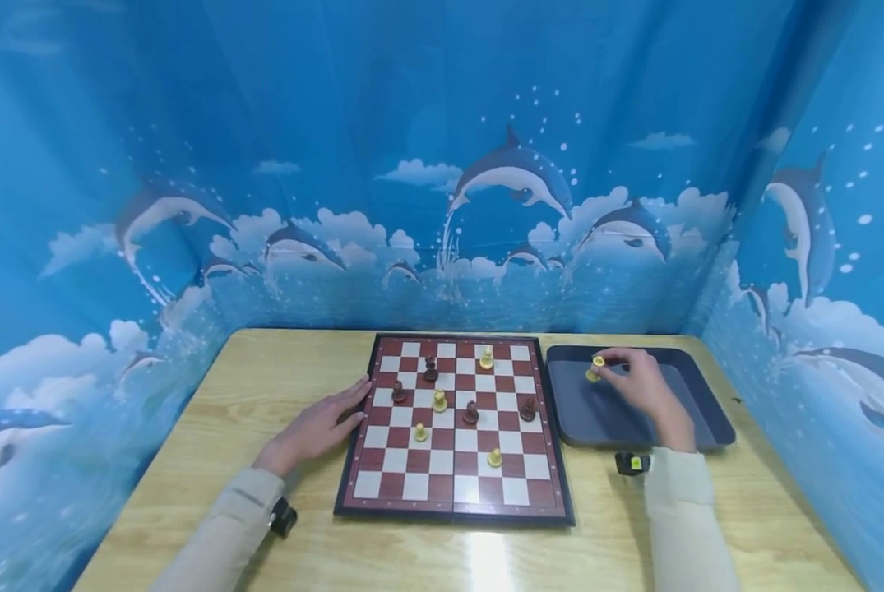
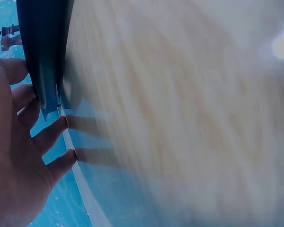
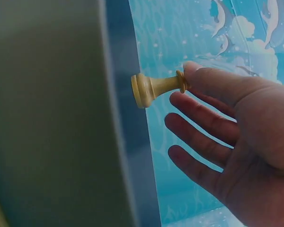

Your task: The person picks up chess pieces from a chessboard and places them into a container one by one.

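Above the dark tray point(image 1: 575, 403), my right hand point(image 1: 637, 382) pinches a yellow chess piece point(image 3: 163, 87) between thumb and forefinger. In the right wrist view the piece's wide base points away from the fingertips, while its top is hidden by them, so which piece it is I cannot tell. The other fingers of that hand are extended. With fingers stretched out, my left hand point(image 1: 323, 427) touches the left edge of the chessboard point(image 1: 456, 510). On the board stand several yellow pieces point(image 1: 439, 401) and several brown pieces point(image 1: 470, 412).
The tray stands close along the board's right side on a wooden table point(image 1: 279, 362). A blue curtain point(image 1: 382, 247) printed with dolphins hangs behind and at both sides of the table. Each wrist wears a small black camera point(image 1: 631, 464).
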`<action>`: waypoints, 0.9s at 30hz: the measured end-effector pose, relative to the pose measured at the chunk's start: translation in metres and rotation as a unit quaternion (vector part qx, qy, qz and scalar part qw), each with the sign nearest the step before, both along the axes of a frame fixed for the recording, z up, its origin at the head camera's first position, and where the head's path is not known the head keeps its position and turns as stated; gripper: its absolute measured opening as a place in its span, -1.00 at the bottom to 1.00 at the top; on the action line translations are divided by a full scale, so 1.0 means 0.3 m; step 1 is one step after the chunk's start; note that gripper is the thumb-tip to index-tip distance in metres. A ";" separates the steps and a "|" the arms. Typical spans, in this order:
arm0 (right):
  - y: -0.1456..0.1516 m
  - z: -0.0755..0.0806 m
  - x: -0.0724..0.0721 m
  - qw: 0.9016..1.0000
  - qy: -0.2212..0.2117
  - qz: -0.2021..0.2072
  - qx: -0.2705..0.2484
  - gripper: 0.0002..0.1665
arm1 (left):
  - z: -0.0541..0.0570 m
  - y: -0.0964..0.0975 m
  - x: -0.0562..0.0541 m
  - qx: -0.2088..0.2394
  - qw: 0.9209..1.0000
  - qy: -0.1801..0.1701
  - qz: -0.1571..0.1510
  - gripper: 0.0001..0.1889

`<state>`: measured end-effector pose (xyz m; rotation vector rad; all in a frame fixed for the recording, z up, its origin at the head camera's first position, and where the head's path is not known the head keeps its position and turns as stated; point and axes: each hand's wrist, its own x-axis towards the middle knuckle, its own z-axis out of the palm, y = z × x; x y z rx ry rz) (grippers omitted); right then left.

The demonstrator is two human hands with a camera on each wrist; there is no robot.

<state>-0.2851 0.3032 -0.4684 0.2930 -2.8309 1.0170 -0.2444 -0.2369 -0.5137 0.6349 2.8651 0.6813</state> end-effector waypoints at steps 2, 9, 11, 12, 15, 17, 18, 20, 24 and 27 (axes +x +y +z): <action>0.005 -0.001 0.001 1.000 -0.009 -0.007 0.004 -0.69 | 0.004 0.000 -0.003 -0.005 1.000 -0.002 -0.002 -0.36; 0.021 -0.021 -0.004 0.999 -0.026 -0.010 0.018 -0.72 | 0.007 0.003 -0.003 -0.009 1.000 -0.011 0.002 -0.37; 0.024 -0.027 -0.010 0.999 -0.024 -0.006 0.022 -0.72 | 0.008 0.003 -0.002 -0.007 1.000 -0.011 0.002 -0.37; 0.026 -0.029 -0.013 0.999 -0.022 -0.004 0.022 -0.72 | 0.008 0.003 -0.002 -0.006 1.000 -0.009 0.002 -0.37; 0.028 -0.034 -0.015 0.999 -0.022 0.000 0.024 -0.74 | 0.004 0.002 -0.001 -0.005 1.000 -0.006 0.000 -0.37; 0.029 -0.035 -0.011 1.000 -0.022 0.002 0.022 -0.74 | 0.001 0.002 -0.003 -0.004 1.000 -0.004 -0.002 -0.37; 0.030 -0.035 -0.009 0.999 -0.023 0.002 0.022 -0.74 | 0.000 0.002 -0.003 -0.004 1.000 -0.003 -0.004 -0.37; 0.029 -0.038 -0.004 0.999 -0.026 0.002 0.022 -0.73 | -0.002 0.001 -0.004 -0.005 1.000 -0.004 -0.005 -0.37; 0.030 -0.039 -0.004 1.000 -0.023 0.007 0.018 -0.72 | 0.005 0.002 -0.002 -0.006 1.000 -0.008 -0.002 -0.37; 0.029 -0.040 -0.008 1.000 -0.023 0.008 0.016 -0.73 | 0.007 0.001 0.002 -0.008 1.000 -0.011 0.003 -0.37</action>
